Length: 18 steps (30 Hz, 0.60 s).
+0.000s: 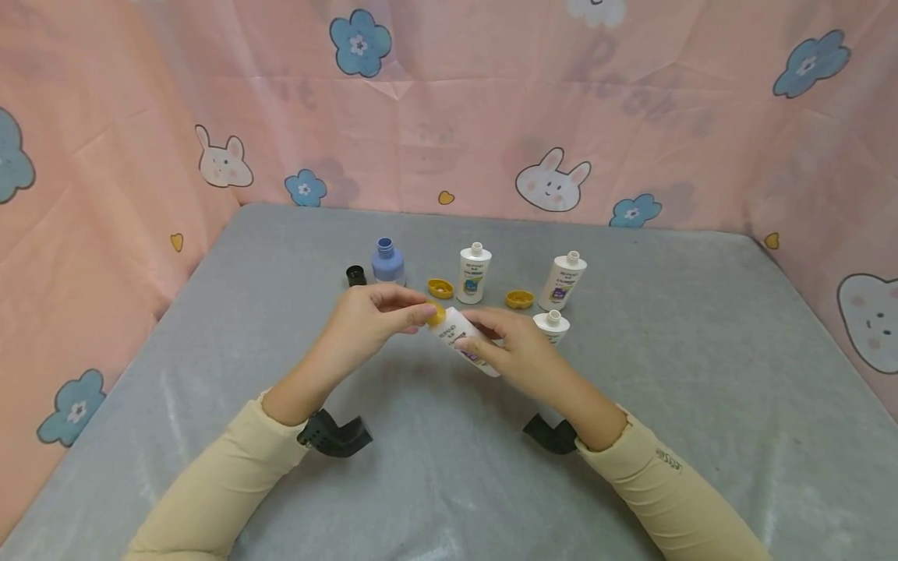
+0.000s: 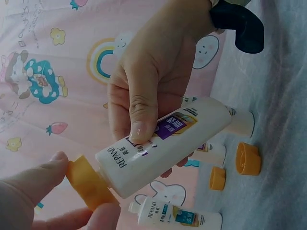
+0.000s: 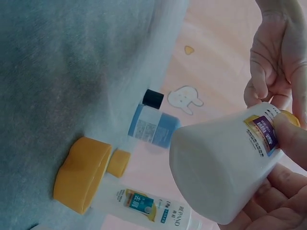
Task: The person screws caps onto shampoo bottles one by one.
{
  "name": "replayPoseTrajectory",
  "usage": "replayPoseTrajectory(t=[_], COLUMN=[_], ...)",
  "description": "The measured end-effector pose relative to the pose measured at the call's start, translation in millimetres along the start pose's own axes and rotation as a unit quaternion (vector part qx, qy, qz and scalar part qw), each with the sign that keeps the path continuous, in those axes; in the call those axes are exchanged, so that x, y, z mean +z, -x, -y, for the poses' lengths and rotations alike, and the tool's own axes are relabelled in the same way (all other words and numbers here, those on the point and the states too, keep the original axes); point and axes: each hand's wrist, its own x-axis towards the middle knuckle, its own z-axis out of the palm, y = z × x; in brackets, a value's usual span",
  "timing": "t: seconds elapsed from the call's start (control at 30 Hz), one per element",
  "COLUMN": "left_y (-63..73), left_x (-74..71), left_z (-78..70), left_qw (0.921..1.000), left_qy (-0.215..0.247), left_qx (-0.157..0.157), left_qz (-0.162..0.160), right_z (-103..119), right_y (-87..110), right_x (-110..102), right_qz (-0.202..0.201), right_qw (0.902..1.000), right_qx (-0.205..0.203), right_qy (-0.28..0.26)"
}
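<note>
Above the table a white shampoo bottle [image 1: 471,345] with a purple label is held tilted, its neck toward the upper left. My right hand [image 1: 515,343] grips its body, thumb across the label. Between thumb and fingers, my left hand [image 1: 382,315] pinches the yellow cap [image 2: 91,182] at the bottle's neck. A sliver of neck shows between cap and shoulder in the left wrist view; whether the threads are engaged I cannot tell. Behind the hands stand uncapped white bottles [image 1: 473,274], [image 1: 563,280], and another white bottle [image 1: 552,326] is partly hidden by my right hand.
Two loose yellow caps, one cap [image 1: 440,289] left of the middle bottle and one cap [image 1: 520,299] to its right, lie on the grey cloth-covered table [image 1: 666,351]. At the back left are an uncapped blue bottle [image 1: 389,263] and a black cap [image 1: 355,275]. A pink printed curtain [image 1: 435,101] hangs behind.
</note>
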Motion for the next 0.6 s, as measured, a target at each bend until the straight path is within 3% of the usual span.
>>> replayPoseTrajectory(t=[0.4, 0.6], left_y=[-5.7, -5.8], left_x=[-9.2, -13.0], left_z=[4.7, 5.0], left_qw=[0.9956, 0.9925], left_qy=[0.011, 0.028], left_qx=[0.047, 0.060], left_qz=[0.081, 0.103], right_z=[-3, -3], right_y=[-0.4, -0.8], right_x=[-2, -2], right_qz=[0.004, 0.011], right_qw=[1.0000, 0.9999], right_qx=[0.005, 0.006], right_qy=[-0.006, -0.010])
